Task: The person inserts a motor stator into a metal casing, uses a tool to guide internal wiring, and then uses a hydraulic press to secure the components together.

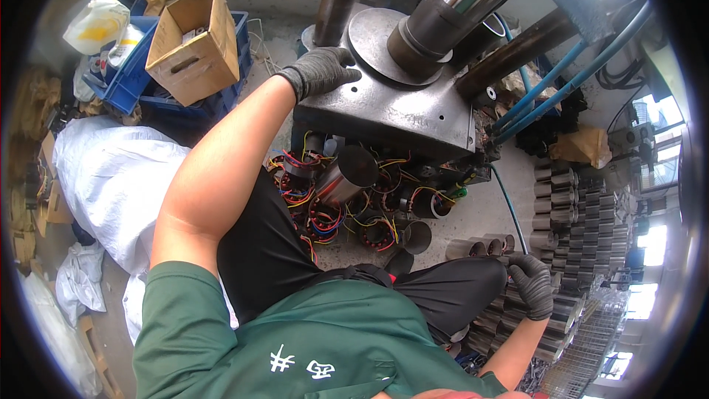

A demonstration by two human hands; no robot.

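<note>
My left hand, in a dark grey knit glove, is over the near left corner of the press's black metal bed. Its fingers are bent but apart, and I see nothing between them. To its right, the round plate sits under the thick shiny press ram. My right hand, gloved alike, is beside my right knee with loosely bent fingers and no visible object. Close to it stand several metal cylinders. Below the bed lie wire-wound stators with coloured leads and a shiny metal sleeve.
Stacked metal cylinders fill the right side. Blue hoses run along the press. At the left are a cardboard box on blue crates, white jugs and a large white sack.
</note>
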